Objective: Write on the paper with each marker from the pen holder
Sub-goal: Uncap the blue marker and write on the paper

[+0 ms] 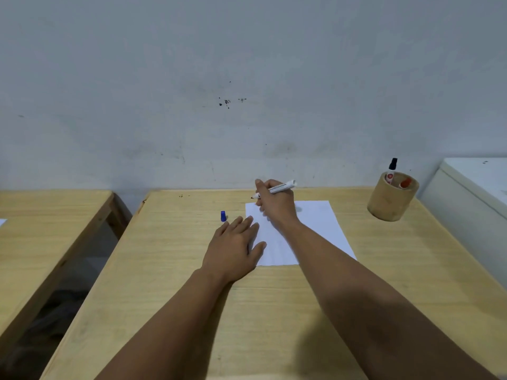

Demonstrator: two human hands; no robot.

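A white sheet of paper (315, 226) lies on the wooden table (170, 270). My right hand (275, 204) grips an uncapped white marker (282, 187), its tip pointing left just past the paper's far left corner. My left hand (233, 248) lies flat, fingers apart, on the paper's left edge. A blue cap (223, 216) stands on the table just left of the paper. At the far right a round wooden pen holder (391, 200) holds a black-capped marker (392, 167) and a red-capped marker (405, 183).
A second wooden table (41, 215) stands to the left across a gap. A white box-like surface (472, 193) borders the table on the right. A grey wall runs right behind the table.
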